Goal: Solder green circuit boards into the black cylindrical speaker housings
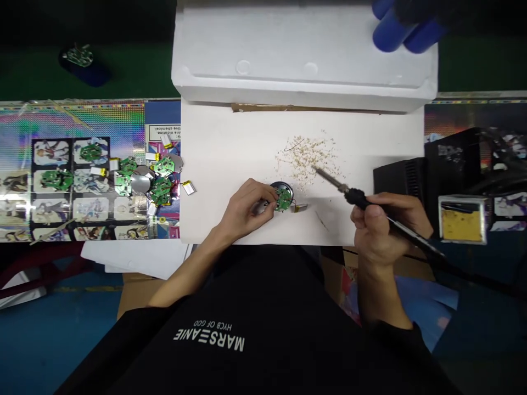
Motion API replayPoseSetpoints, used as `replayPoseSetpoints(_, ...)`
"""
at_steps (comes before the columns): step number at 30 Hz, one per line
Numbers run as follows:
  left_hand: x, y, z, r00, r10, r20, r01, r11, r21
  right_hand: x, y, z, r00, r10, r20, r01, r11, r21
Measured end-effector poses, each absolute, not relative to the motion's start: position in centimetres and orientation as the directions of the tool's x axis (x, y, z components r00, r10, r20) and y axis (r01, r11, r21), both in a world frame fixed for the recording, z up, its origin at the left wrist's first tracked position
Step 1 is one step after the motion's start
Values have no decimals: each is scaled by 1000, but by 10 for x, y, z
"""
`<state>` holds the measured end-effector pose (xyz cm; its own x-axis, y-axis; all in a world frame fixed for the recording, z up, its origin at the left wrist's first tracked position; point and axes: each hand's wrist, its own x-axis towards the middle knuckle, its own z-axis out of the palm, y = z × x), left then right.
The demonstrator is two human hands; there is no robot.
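Note:
My left hand (pixel 251 207) is closed, thumb and fingertips pinched at the left edge of a round green circuit board (pixel 284 198). A dark round rim shows around the board, and whether a thin wire is also in the pinch I cannot tell. Just right of the board lies a small silver battery (pixel 300 208) with a yellow end. In my right hand (pixel 382 225) is a soldering iron (pixel 357 197), gripped by its black handle. Its metal tip points up and left, over scattered pale crumbs (pixel 307 156) and apart from the board.
Behind the white work surface (pixel 214 142) stands a white foam box (pixel 263 49) with blue cylinders (pixel 391 33) on it. Several circuit boards (pixel 160 189) and batteries lie at left. At right are a black boxy device (pixel 399 173) and a yellow sponge (pixel 463 224) in a tray.

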<state>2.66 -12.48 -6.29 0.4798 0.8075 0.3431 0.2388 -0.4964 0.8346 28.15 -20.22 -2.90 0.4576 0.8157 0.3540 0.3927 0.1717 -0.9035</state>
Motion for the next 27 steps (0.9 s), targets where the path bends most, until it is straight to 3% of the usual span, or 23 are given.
replayPoseSetpoints(3, 27, -125, -63, 478, 809, 342, 240, -495, 835, 273, -208, -27, 467, 772, 430, 423, 232, -876)
replayPoseSetpoints(14, 28, -124, -65, 466, 799, 379, 187, -508, 841, 268, -201, -30, 118, 896, 428, 490, 322, -810)
replayPoseSetpoints(27, 28, -125, -63, 470, 815, 340, 223, -482, 847, 264, -199, -29, 84, 919, 385, 465, 306, -831)
